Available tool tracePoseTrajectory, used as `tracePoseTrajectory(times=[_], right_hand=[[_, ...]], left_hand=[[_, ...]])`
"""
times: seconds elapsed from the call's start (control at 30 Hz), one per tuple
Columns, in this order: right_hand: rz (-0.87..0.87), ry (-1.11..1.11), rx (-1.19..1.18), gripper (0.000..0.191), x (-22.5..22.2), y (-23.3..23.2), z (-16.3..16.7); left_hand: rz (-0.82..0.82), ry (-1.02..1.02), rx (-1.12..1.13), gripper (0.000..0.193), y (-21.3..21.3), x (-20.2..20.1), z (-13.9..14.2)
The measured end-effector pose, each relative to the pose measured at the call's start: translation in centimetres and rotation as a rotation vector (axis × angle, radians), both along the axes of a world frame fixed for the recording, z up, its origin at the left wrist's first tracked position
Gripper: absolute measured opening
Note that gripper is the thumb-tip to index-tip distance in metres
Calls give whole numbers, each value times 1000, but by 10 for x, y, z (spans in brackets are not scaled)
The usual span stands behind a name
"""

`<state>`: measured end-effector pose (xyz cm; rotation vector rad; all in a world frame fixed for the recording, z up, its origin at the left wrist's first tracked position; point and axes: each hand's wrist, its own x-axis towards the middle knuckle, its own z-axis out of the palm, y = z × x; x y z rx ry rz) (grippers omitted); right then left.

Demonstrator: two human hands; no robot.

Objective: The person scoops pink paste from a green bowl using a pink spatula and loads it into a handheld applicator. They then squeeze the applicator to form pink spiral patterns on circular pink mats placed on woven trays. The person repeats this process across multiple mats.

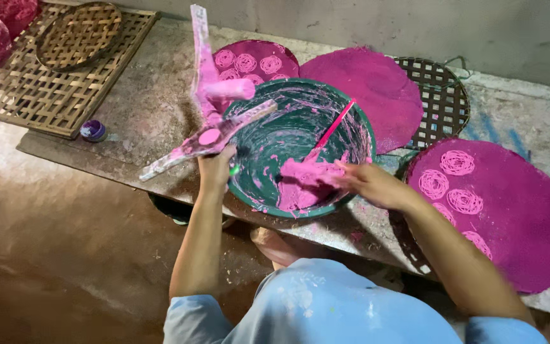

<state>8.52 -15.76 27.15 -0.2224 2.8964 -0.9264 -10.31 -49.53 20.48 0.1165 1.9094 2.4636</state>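
Over round green plastic basin [300, 150]: left hand [216, 167] clamped on pink-smeared wooden press [208, 114], steadying it; right hand [370, 183] closed around pink dough lump [307, 173], scooping.

The left arm is stretched straight forward, its hand [216, 169] closed in a grip with the knuckles turned upward. The right arm is reached in from the right, bent at the elbow, its hand [372, 183] blurred, fingers pointed leftward

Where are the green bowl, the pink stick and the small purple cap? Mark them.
green bowl [274, 137]: head view, inner wall.
pink stick [335, 125]: head view, mid-shaft.
small purple cap [93, 130]: head view, top.
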Motion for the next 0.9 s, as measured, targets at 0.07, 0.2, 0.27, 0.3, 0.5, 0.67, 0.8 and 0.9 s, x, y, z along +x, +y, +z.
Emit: tracePoseTrajectory(times=[0.07, 0.2, 0.27, 0.3, 0.5, 0.67, 0.8, 0.9], right_hand=[[37, 152, -137, 64, -5, -8, 1], [82, 388, -1019, 88, 8, -16, 30], [136, 479, -1417, 97, 29, -12, 48], [120, 492, -1520, 99, 48, -5, 56], [81, 527, -1175, 78, 166, 110, 95], [365, 755, -287, 68, 242, 200, 126], [333, 736, 24, 65, 291, 243, 134], [208, 665, -34, 71, 321, 282, 120]], left_hand=[[-226, -274, 74, 31, 8, 21, -14], [-755, -406, 487, 34, 71, 115, -22], [-964, -403, 542, 41, 108, 156, -8], [-1032, -398, 466, 45, 127, 172, 3], [-1097, 40, 70, 63, 211, 243, 96], [-1149, 284, -371, 54, 313, 292, 132], [-1225, 272, -347, 52, 393, 343, 120], [-1213, 278, -387, 51, 444, 367, 103]])
